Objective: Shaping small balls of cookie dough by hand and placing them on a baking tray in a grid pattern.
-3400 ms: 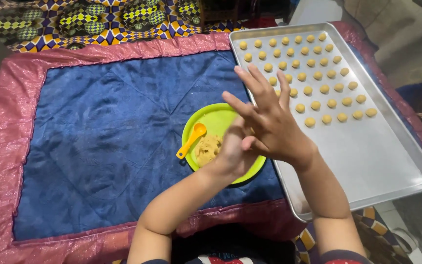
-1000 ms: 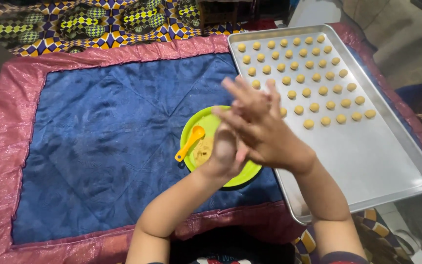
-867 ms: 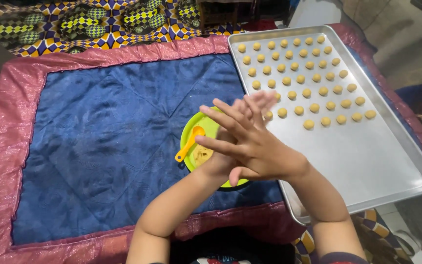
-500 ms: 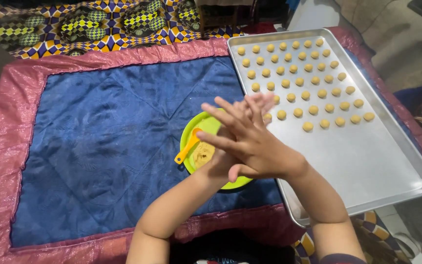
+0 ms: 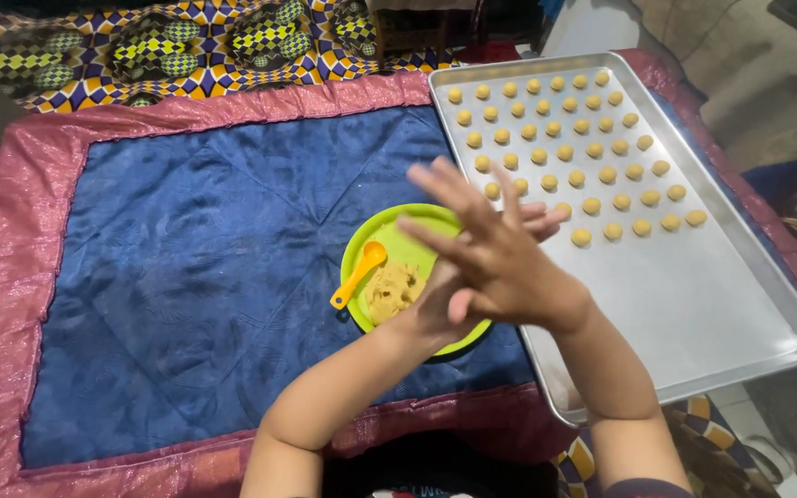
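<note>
Palms of right hand (image 5: 495, 258) and left hand (image 5: 440, 309) flat together, fingers toward tray (image 5: 740, 304)

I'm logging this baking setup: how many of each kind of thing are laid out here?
Dough balls: about 45 in view; the right hand may hide a few
Metal tray: 1
Green plate: 1
Orange spoon: 1
Dough lump: 1
Total: about 49

head: worn on head | faces steeply down | close over blue mat (image 5: 186, 258)
</note>
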